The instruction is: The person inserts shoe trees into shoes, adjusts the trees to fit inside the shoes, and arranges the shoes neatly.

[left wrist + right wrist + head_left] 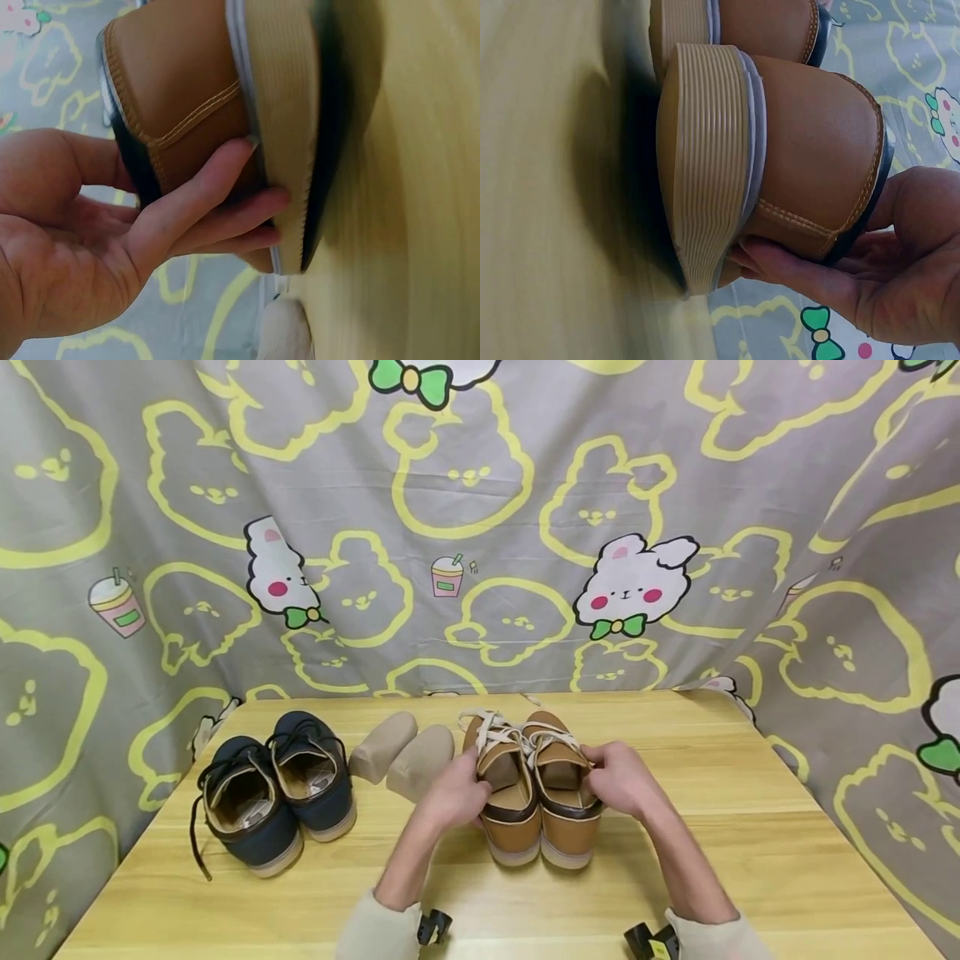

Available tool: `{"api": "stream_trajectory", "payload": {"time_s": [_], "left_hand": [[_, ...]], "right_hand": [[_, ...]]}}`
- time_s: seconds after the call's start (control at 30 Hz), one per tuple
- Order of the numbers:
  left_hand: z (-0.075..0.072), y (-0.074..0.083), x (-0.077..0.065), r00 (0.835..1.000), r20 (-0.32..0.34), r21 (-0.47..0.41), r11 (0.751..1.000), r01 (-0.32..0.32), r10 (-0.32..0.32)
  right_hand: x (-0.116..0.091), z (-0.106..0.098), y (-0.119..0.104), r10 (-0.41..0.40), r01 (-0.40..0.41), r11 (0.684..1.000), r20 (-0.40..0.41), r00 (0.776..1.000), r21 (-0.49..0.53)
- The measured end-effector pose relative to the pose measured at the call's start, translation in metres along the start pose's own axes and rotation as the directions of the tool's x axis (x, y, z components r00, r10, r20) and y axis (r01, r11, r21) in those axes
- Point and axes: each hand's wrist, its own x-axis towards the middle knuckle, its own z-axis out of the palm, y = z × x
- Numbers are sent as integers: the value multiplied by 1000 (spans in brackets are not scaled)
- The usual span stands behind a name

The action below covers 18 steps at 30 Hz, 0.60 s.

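Note:
Two brown lace-up shoes with pale laces stand side by side, toes pointing away, heels toward me. My left hand [459, 789] grips the left brown shoe [512, 841] by its outer side, thumb at the collar and fingers along the side down to the sole. On the other side my right hand [621, 779] holds the right brown shoe [567, 839] the same way, thumb over the collar. Both wrist views show a dark shadowed gap between the ribbed sole [709, 165] and the table. A greyish-brown piece shows inside each shoe opening.
To the left sits a pair of navy lace-up shoes [318, 785], one lace trailing on the wooden table [720, 827]. Two beige rounded blocks [423, 760] lie between the pairs. A grey patterned curtain [517, 468] hangs behind and at both sides.

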Motion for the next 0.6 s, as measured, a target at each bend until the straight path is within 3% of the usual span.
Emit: {"api": "stream_trajectory", "payload": {"time_s": [0.23,0.37,0.6], "left_hand": [[32,15,8,994,-114,19,1000,3,-1],[62,26,21,991,-127,-15,999,40,-41],[100,47,41,990,-137,49,998,29,-22]], "right_hand": [[-3,-28,14,24,-26,999,-35,999,-46],[-6,-51,32,78,-80,996,-60,995,-36],[-8,-76,62,143,-150,985,-85,986,-89]]}}
